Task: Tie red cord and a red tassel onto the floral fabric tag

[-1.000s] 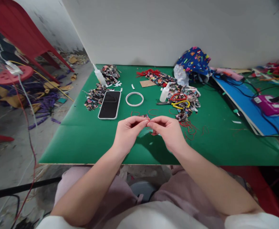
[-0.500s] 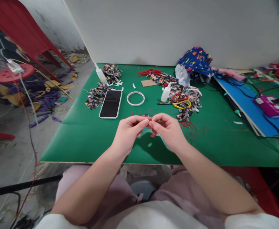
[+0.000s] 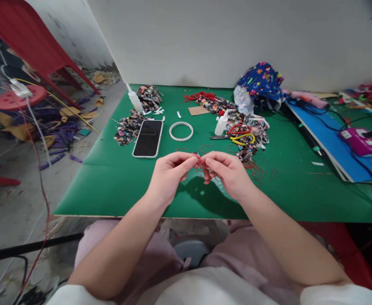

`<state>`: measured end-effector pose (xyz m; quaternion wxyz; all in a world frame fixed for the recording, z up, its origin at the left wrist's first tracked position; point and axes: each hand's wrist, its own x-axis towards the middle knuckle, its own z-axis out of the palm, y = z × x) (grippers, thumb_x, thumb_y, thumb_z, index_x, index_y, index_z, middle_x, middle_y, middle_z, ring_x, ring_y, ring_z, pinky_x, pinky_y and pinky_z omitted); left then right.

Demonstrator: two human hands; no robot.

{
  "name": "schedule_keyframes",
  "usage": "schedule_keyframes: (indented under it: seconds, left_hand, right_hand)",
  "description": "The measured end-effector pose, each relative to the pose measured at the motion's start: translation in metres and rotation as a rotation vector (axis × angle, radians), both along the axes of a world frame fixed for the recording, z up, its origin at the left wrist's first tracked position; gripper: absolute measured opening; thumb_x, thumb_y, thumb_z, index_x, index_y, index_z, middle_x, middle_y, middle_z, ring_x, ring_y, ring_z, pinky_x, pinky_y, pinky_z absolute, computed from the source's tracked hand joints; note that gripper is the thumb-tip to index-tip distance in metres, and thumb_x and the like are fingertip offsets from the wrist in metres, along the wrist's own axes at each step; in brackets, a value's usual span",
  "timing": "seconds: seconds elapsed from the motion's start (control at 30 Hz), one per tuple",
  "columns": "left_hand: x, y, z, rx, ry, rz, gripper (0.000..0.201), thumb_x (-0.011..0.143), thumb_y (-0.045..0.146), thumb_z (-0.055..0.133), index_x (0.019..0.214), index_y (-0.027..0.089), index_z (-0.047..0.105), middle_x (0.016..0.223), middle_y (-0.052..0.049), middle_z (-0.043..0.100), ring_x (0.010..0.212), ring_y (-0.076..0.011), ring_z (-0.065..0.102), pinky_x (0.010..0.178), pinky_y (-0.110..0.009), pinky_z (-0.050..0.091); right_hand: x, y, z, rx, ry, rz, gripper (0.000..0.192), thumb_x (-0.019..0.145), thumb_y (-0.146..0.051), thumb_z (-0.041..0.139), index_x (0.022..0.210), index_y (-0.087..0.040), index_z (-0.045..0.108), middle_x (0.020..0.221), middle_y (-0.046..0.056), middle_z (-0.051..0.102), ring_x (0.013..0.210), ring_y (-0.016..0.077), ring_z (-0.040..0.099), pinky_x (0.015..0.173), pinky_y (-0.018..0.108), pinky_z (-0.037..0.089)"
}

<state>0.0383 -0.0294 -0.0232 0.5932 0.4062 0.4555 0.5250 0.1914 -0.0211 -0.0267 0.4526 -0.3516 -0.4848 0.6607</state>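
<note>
My left hand (image 3: 171,171) and my right hand (image 3: 225,171) meet over the front of the green table, thumbs and forefingers pinched. Between the fingertips is a thin red string (image 3: 199,160), and both hands grip it. A small bit of dark patterned fabric (image 3: 196,153) shows just behind the left fingertips; its full shape is hidden. Short red strings (image 3: 206,148) lie on the table beyond my hands. More red strings (image 3: 256,169) are heaped beside my right hand.
A phone (image 3: 148,139) and a white ring-shaped roll (image 3: 181,131) lie beyond my left hand. Scissors (image 3: 243,134) and a white squeeze bottle (image 3: 221,124) rest among floral fabric pieces (image 3: 255,125). Another bottle (image 3: 135,101) stands back left. A blue folder (image 3: 328,135) with cables lies right.
My fingertips have drawn slightly apart, the right hand shifting a little to the right. The string stays pinched between them, and the table's other things have not moved.
</note>
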Motion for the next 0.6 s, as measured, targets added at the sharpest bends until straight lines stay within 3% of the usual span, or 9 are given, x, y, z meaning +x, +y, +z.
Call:
schedule_keyframes:
  seconds: [0.27, 0.47, 0.6]
  left_hand:
    - [0.0018, -0.0011, -0.0009, 0.049, 0.025, -0.004, 0.012, 0.067, 0.029, 0.072, 0.07, 0.017, 0.069, 0.054, 0.002, 0.059, 0.039, -0.0017, 0.032, 0.037, -0.017, 0.018]
    - [0.0034, -0.002, -0.0013, 0.074, 0.021, 0.001, 0.011, 0.065, 0.027, 0.073, 0.068, 0.018, 0.069, 0.06, 0.002, 0.064, 0.046, -0.0045, 0.045, 0.044, -0.018, 0.032]
    - [0.0042, -0.0024, -0.0022, 0.077, 0.019, 0.01, 0.01, 0.065, 0.026, 0.073, 0.068, 0.018, 0.069, 0.063, 0.002, 0.065, 0.048, -0.0047, 0.047, 0.045, -0.018, 0.033]
  right_hand:
    - [-0.0015, 0.0018, -0.0028, 0.052, -0.035, -0.054, 0.014, 0.07, -0.032, 0.069, 0.07, -0.018, 0.067, 0.055, -0.003, 0.059, 0.045, 0.0064, 0.051, 0.044, 0.019, 0.047]
    - [-0.0022, 0.0022, -0.0033, 0.053, -0.05, -0.101, 0.009, 0.065, -0.026, 0.073, 0.065, -0.019, 0.067, 0.057, -0.004, 0.061, 0.043, 0.0055, 0.051, 0.042, 0.019, 0.045]
    - [-0.0031, 0.0012, -0.003, 0.049, -0.08, -0.123, 0.011, 0.065, -0.027, 0.072, 0.065, -0.018, 0.066, 0.054, -0.005, 0.058, 0.043, 0.0059, 0.051, 0.041, 0.019, 0.044]
